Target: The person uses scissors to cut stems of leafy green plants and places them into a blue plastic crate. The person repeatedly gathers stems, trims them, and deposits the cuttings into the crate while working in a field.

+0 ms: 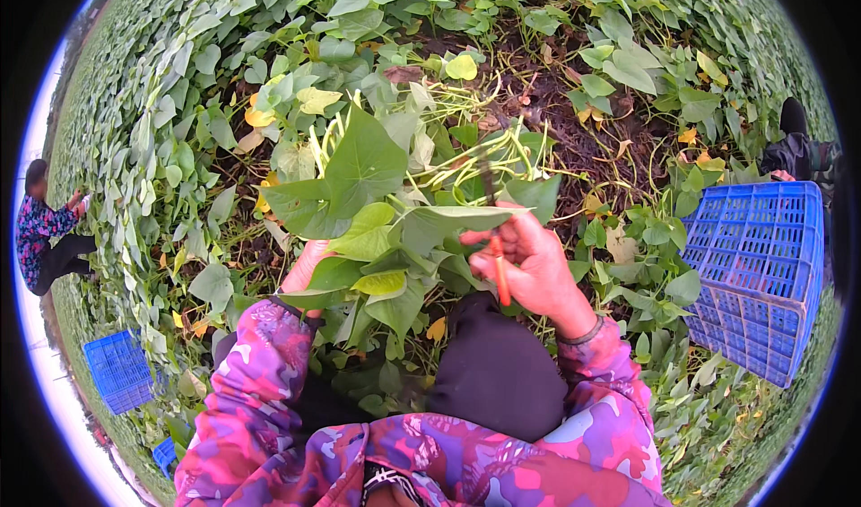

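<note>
I find no labels, signs or screens. The only containers are blue slatted plastic crates: one large (762, 274) at three o'clock, two smaller (118, 371) at eight o'clock.

Open field under flat daylight, dense green leafy vines (152, 104) covering the ground, patch of dark bare soil (574, 139) ahead, blue plastic crate (762, 274) at right, smaller blue crate (117, 371) at left, another person (45, 229) crouching at far left edge

You have two hands in view, your left hand (305, 265) and your right hand (529, 265), plus one orange-handled tool (500, 269). Around you are three blue crates: one large (762, 274), two smaller (118, 371) (164, 455). One other person (45, 229) crouches nearby.
</note>
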A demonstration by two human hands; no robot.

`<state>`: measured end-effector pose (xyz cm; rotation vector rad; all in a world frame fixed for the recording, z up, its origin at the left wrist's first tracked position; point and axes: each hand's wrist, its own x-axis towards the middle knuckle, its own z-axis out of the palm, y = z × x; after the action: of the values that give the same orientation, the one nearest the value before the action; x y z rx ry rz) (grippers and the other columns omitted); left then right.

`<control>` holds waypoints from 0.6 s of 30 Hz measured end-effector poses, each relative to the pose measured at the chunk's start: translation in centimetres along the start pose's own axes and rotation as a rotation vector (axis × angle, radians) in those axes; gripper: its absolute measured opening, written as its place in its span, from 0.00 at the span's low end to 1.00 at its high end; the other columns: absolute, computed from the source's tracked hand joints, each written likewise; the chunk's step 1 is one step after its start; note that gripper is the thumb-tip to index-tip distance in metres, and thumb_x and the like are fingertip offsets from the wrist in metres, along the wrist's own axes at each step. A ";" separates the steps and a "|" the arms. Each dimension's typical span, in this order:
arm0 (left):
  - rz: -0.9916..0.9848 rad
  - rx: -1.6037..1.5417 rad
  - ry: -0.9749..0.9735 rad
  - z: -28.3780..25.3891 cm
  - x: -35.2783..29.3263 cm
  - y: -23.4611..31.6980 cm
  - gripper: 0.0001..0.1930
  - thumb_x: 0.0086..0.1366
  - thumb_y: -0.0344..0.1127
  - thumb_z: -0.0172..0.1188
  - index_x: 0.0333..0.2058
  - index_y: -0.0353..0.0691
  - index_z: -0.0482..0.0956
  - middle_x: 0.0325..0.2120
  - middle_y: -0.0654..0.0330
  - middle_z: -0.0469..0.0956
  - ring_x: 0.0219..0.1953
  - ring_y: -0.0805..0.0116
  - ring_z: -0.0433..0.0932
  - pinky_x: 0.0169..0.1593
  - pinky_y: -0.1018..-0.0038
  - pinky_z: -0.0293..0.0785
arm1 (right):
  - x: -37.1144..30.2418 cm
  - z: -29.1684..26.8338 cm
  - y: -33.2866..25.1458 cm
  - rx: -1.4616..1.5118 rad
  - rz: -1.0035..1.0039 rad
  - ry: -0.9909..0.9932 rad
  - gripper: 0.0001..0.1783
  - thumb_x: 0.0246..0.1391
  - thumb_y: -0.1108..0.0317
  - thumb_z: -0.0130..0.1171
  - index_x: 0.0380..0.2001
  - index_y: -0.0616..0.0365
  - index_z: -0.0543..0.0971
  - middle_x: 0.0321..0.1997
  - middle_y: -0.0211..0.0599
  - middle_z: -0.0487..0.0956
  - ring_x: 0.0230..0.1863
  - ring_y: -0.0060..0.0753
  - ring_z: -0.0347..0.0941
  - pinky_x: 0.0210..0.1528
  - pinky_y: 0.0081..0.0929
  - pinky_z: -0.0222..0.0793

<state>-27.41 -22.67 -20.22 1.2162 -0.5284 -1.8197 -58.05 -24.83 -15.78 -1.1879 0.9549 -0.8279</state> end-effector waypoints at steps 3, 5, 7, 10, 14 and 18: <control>0.054 -0.011 0.016 -0.1 -0.8 0.8 0.17 0.57 0.28 0.65 0.46 0.33 0.77 0.38 0.58 0.81 0.36 0.69 0.80 0.44 0.73 0.78 | -2.0 -3.7 -2.0 0.146 0.319 0.042 0.22 0.59 0.63 0.61 0.54 0.57 0.70 0.27 0.29 0.75 0.19 0.16 0.69 0.20 0.16 0.66; 0.078 -0.019 0.022 -0.2 -1.5 1.1 0.17 0.57 0.29 0.65 0.46 0.33 0.77 0.38 0.58 0.81 0.37 0.69 0.80 0.44 0.73 0.77 | -2.6 -5.2 -2.1 -0.073 0.396 0.009 0.23 0.59 0.58 0.61 0.52 0.58 0.72 0.24 0.25 0.73 0.16 0.15 0.65 0.18 0.16 0.62; 0.094 -0.024 0.025 -0.1 -2.0 1.2 0.18 0.57 0.29 0.65 0.47 0.33 0.77 0.38 0.58 0.81 0.37 0.69 0.80 0.44 0.74 0.77 | -2.4 -5.7 -1.3 -0.241 0.399 -0.009 0.23 0.57 0.55 0.62 0.49 0.60 0.74 0.24 0.27 0.74 0.15 0.16 0.65 0.18 0.18 0.62; 0.126 -0.036 0.028 -0.1 -2.9 1.4 0.18 0.58 0.30 0.64 0.47 0.33 0.76 0.39 0.59 0.80 0.37 0.70 0.80 0.44 0.74 0.77 | -1.7 -6.0 -0.2 -0.537 0.272 -0.059 0.24 0.56 0.52 0.63 0.45 0.62 0.76 0.21 0.30 0.74 0.15 0.18 0.65 0.18 0.22 0.63; 0.145 -0.047 0.027 -0.3 -4.0 1.4 0.18 0.59 0.30 0.64 0.48 0.33 0.76 0.39 0.59 0.80 0.38 0.71 0.79 0.45 0.74 0.77 | -0.5 -5.9 0.0 -0.473 0.388 -0.110 0.26 0.55 0.45 0.61 0.38 0.62 0.79 0.16 0.31 0.72 0.14 0.21 0.66 0.18 0.24 0.64; 0.142 -0.040 0.013 -0.2 -4.4 0.7 0.19 0.59 0.31 0.64 0.49 0.34 0.75 0.40 0.60 0.80 0.38 0.71 0.79 0.45 0.75 0.77 | 0.7 -5.5 -0.2 -0.571 0.394 -0.121 0.27 0.55 0.44 0.60 0.35 0.62 0.80 0.16 0.31 0.71 0.13 0.23 0.68 0.18 0.25 0.64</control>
<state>-26.23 -19.37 -17.52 1.1341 -0.5538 -1.6940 -62.83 -27.54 -16.25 -1.4440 1.3178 -0.1609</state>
